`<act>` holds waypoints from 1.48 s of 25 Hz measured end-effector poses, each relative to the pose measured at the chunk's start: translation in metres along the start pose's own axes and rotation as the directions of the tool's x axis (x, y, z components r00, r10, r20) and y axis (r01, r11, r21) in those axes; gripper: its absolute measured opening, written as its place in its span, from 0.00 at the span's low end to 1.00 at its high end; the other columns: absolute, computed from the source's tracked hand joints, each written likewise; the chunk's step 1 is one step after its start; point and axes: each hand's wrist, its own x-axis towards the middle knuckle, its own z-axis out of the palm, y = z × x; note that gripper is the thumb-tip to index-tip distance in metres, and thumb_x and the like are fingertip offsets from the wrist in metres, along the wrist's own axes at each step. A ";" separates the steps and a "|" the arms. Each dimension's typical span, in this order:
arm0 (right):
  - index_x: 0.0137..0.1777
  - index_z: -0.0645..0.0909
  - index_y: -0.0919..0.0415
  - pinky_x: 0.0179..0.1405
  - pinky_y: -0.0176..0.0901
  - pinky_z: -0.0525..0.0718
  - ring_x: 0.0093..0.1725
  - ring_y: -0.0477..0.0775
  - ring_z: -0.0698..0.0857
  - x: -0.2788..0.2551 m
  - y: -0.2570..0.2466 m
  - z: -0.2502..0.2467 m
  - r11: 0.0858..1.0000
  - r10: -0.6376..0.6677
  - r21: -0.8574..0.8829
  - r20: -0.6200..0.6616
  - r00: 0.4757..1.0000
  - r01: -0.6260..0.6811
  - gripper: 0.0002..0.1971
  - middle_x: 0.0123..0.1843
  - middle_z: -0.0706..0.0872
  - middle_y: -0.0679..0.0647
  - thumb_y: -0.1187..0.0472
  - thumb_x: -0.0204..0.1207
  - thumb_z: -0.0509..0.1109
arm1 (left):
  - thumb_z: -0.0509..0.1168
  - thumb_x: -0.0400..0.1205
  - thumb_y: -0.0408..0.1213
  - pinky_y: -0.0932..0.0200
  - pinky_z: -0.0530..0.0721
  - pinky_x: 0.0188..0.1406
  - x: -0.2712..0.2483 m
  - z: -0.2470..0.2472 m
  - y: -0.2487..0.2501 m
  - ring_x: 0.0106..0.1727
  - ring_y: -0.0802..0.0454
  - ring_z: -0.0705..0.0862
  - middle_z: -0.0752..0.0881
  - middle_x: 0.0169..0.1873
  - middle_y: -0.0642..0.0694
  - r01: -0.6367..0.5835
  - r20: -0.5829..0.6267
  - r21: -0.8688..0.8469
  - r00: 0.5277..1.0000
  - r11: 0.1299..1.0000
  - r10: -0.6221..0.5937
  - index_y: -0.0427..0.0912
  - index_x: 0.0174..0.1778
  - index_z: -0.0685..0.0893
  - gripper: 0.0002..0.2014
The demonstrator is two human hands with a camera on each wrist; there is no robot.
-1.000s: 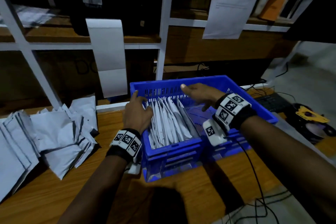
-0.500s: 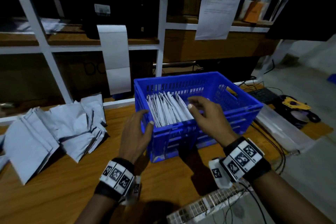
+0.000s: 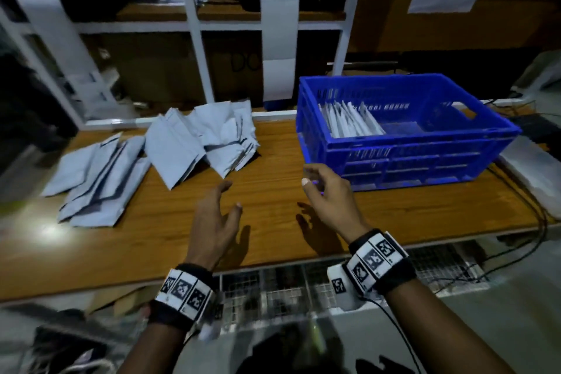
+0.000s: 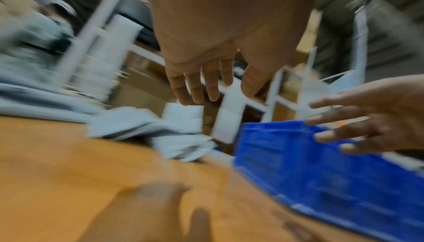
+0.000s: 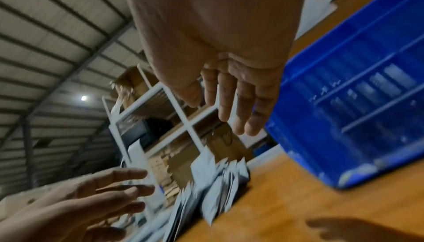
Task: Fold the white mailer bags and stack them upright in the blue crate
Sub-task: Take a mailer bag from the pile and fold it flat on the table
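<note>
Here, both hands, left [image 3: 214, 223] and right [image 3: 329, 196], hover empty above the wood-grain desk [image 3: 273, 149], fingers apart. Flat white bags [image 3: 182, 146] lie piled left; folded bags [image 3: 352, 121] stand in the slotted blue crate [image 3: 403, 161].

Head cam looks down and forward over the wooden tabletop [image 3: 273, 215] from above. Both wrist cams sit low near that surface, facing along the fingers (blurry), and each catches the blue plastic slotted crate [image 4: 321, 169] and white metal shelving [image 5: 146, 104].

wooden table [image 3: 273, 209] | blue crate [image 3: 425, 161] right | loose mailer bags [image 3: 170, 155] left
</note>
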 end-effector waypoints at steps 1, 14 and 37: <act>0.75 0.77 0.54 0.54 0.39 0.83 0.58 0.45 0.84 -0.001 -0.001 0.013 1.000 0.014 -0.003 0.035 0.999 -0.014 0.19 0.64 0.85 0.49 0.53 0.86 0.67 | 0.68 0.85 0.40 0.52 0.76 0.65 -0.005 -0.008 -0.014 0.72 0.45 0.77 0.82 0.71 0.43 0.052 -0.011 0.032 0.999 0.998 -0.052 0.43 0.76 0.76 0.22; 0.75 0.75 0.56 0.63 0.42 0.78 0.71 0.55 0.80 0.031 -0.037 0.209 0.983 0.182 -0.049 0.302 0.936 -0.175 0.20 0.73 0.81 0.54 0.56 0.85 0.67 | 0.67 0.82 0.37 0.44 0.84 0.50 0.002 -0.089 -0.182 0.57 0.37 0.85 0.88 0.56 0.41 0.079 0.073 0.435 0.990 0.897 -0.122 0.42 0.68 0.81 0.17; 0.35 0.80 0.53 0.44 0.52 0.89 0.40 0.60 0.88 0.153 -0.083 0.325 0.932 0.360 -0.016 -0.102 0.928 -0.363 0.08 0.38 0.87 0.52 0.56 0.74 0.75 | 0.65 0.79 0.47 0.47 0.76 0.50 0.017 -0.081 -0.230 0.55 0.44 0.82 0.85 0.55 0.44 -0.131 0.019 0.490 0.990 0.862 0.139 0.41 0.56 0.85 0.16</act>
